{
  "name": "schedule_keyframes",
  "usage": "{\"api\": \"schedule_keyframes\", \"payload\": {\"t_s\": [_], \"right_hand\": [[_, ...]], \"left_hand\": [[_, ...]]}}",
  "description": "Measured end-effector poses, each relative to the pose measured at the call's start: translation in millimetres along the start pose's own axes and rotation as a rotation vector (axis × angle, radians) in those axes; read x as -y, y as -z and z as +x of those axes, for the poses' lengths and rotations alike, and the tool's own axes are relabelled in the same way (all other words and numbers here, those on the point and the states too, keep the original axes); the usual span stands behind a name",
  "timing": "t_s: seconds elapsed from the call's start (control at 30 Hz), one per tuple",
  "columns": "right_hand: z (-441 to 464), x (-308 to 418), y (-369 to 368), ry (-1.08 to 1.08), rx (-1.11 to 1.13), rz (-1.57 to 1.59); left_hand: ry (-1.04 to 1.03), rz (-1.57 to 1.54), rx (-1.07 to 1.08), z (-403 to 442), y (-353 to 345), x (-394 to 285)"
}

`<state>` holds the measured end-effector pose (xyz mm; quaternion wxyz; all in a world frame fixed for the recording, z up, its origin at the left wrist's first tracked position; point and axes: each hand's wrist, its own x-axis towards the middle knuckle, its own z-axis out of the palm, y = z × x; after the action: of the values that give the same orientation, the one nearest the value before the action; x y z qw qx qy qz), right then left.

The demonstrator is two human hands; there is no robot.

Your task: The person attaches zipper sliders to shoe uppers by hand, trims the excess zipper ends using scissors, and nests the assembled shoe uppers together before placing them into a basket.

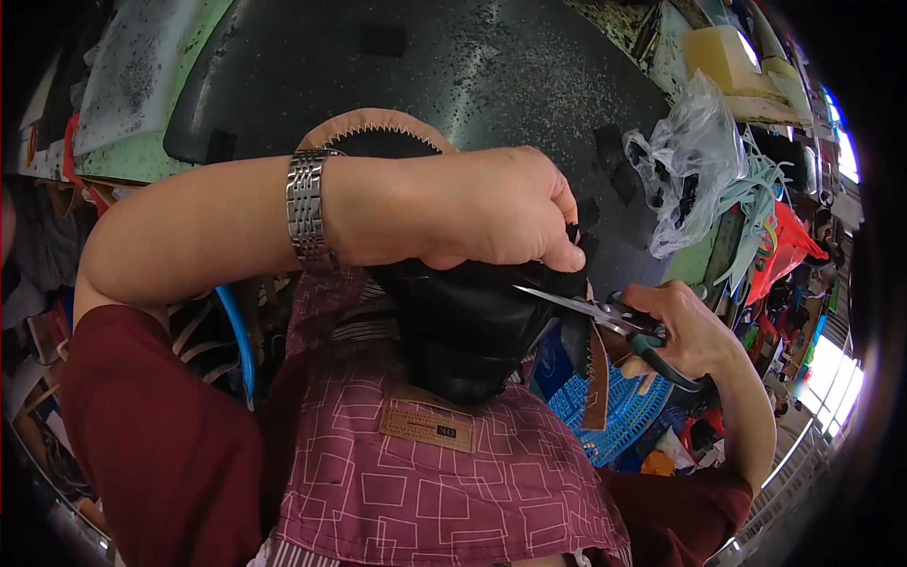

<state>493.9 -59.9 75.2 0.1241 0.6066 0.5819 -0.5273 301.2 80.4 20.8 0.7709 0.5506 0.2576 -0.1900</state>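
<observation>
My left hand (534, 213), a metal watch on its wrist, pinches the upper edge of a shiny black leather piece (453, 326), shaped like a shoe upper. Part of this piece is hidden under my forearm. Scissors (572, 304) with dark green and black handles are gripped in my right hand (688, 329). Their pointed blades reach left, close to the leather below my left fingertips. A brown strip (595, 383) with a zigzag edge hangs beside the scissors. Beyond my left wrist curves a brown zigzag-edged band (378, 120) around black material.
A dark tabletop (435, 76) strewn with small specks spreads ahead. A clear plastic bag (694, 156), pale green strips (756, 189) and a red bag (782, 248) lie at the right. Below the scissors is a blue plastic basket (624, 411). A patterned maroon apron (444, 501) covers my lap.
</observation>
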Motion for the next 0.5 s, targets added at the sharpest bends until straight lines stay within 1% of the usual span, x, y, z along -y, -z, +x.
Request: {"api": "schedule_keyframes", "payload": {"t_s": [0.13, 0.17, 0.2, 0.23, 0.27, 0.3, 0.33, 0.37, 0.4, 0.43, 0.47, 0.5], "right_hand": [[0, -4, -6, -0.003, -0.014, -0.038], [-1, -9, -11, 0.052, -0.058, -0.040], [-1, -12, -16, 0.106, -0.105, -0.040], [-2, -12, -20, 0.101, -0.115, -0.036], [-1, -10, -24, 0.218, -0.200, -0.071], [-1, -9, -27, 0.337, -0.284, -0.109], [-2, -12, -31, 0.360, -0.319, -0.110], [-6, -13, -35, 0.323, -0.375, -0.115], [-13, -17, -39, 0.293, -0.434, -0.130], [-23, -40, -48, 0.264, -0.614, -0.074], [-26, -52, -60, 0.102, -0.886, 0.084], [-30, -64, -69, -0.050, -1.155, 0.263]], "left_hand": [[0.008, 0.043, 0.018, 8, 3, 7], [0.009, 0.050, 0.021, 12, 4, 8], [-0.050, 0.002, 0.002, 16, 4, 7], [-0.110, -0.047, -0.014, 22, 5, 6], [-0.146, -0.002, 0.030, 29, 7, 7], [-0.151, 0.011, 0.030, 35, 8, 1], [-0.167, 0.272, 0.063, 42, 7, -7], [-0.184, 0.533, 0.085, 46, 5, -13], [-0.092, 0.548, 0.203, 50, 4, -17], [-0.001, 0.565, 0.303, 49, 6, -22], [-0.046, 0.548, 0.450, 38, 10, -30], [0.093, 0.536, 0.497, 41, 16, -31]]}}
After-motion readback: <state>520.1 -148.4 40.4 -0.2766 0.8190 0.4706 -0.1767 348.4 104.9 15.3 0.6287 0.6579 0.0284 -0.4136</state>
